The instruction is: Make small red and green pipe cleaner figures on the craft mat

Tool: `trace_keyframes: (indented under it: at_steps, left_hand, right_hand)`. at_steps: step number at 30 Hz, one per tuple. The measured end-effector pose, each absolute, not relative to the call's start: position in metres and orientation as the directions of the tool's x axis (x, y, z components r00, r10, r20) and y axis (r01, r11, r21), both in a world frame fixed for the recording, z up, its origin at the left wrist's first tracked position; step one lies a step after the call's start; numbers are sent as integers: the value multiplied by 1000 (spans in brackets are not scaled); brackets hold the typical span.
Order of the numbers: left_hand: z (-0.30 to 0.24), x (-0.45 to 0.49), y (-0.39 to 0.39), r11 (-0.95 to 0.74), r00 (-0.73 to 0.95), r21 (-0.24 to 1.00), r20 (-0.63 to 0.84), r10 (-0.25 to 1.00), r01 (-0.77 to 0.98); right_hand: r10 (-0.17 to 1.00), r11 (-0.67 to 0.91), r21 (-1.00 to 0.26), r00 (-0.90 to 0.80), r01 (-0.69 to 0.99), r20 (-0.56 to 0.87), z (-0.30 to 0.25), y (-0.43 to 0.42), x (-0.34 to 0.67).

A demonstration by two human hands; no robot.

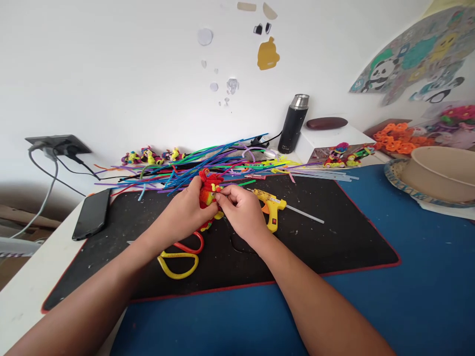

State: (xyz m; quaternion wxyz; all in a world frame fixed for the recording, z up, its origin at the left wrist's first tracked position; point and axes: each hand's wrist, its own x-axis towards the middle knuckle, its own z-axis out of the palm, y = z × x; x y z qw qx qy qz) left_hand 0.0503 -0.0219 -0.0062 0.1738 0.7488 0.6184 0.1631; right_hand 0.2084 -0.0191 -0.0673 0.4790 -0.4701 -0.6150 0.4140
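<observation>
A small red, orange and yellow pipe-cleaner figure (208, 193) is held above the black mat (322, 252). My left hand (191, 207) is closed round its left side. At its right side my right hand (241, 207) pinches with thumb and forefinger; what lies between those fingertips is too small to make out. Just right of my right hand lies a yellow glue gun (273, 210) with a clear glue stick in its back. Scissors with one red and one yellow handle (180, 265) rest below my left hand, partly covered by my forearm.
Many coloured pipe cleaners (215, 165) lie piled along the wall, with several small finished figures (150, 156) behind. A black flask (294, 123) stands at the back. A phone (92, 213) lies left, a bowl (445, 165) right. A wall socket (57, 145) has cables.
</observation>
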Motion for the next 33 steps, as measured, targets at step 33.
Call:
trace_keyframes:
  at_steps: [33]
  left_hand:
    - [-7, 63, -33, -238, 232, 384, 62, 971, 892]
  right_hand:
    - [989, 144, -961, -51, 236, 136, -70, -19, 208]
